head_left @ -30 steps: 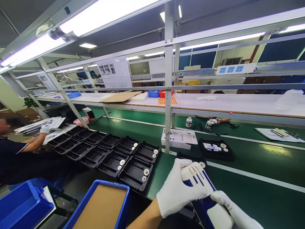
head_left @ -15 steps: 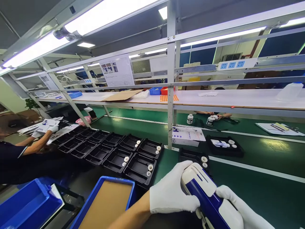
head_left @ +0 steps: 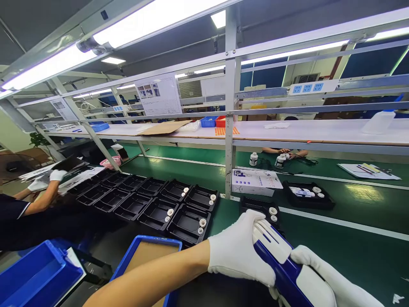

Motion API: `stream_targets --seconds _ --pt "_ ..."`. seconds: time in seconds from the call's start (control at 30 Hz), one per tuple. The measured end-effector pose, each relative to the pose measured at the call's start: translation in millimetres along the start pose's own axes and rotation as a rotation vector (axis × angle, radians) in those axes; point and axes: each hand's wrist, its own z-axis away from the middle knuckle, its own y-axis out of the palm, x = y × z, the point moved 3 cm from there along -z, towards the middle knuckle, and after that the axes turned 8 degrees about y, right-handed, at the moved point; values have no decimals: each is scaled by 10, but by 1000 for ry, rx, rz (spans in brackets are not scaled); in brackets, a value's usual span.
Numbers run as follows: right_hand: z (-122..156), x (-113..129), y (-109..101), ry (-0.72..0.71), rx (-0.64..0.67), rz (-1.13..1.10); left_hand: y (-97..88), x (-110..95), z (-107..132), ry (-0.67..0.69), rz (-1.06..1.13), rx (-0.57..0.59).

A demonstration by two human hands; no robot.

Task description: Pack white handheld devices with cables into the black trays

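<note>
Both gloved hands hold the blue-and-white device (head_left: 281, 264) low over the green belt (head_left: 351, 251): left hand (head_left: 238, 251) wrapped round its white ribbed head, right hand (head_left: 322, 279) closed on the body. Looks like rigid plastic w/ a glossy shell (prob. slick under cotton gloves), light enough for one hand. Best grip is across the body, not the head.

Nothing actually legible here. Hanging instruction sheet (head_left: 159, 94) up on the rack: small photos plus print too tiny to read. White box (head_left: 256, 181) on the worktop: blue printing, just blurry. Orange sticker sheet (head_left: 226, 131) on the shelf: unreadable too.
</note>
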Motion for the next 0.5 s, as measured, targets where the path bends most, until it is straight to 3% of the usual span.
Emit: stream_targets --seconds 0.17,0.3,0.5 --pt "33 -46 63 47 21 -124 -23 -67 37 -32 7 36" --pt "-30 -14 -68 21 -4 -130 -20 -47 8 -49 17 5" --pt "-94 5 -212 42 0 -130 -26 -8 -22 -34 2 73"
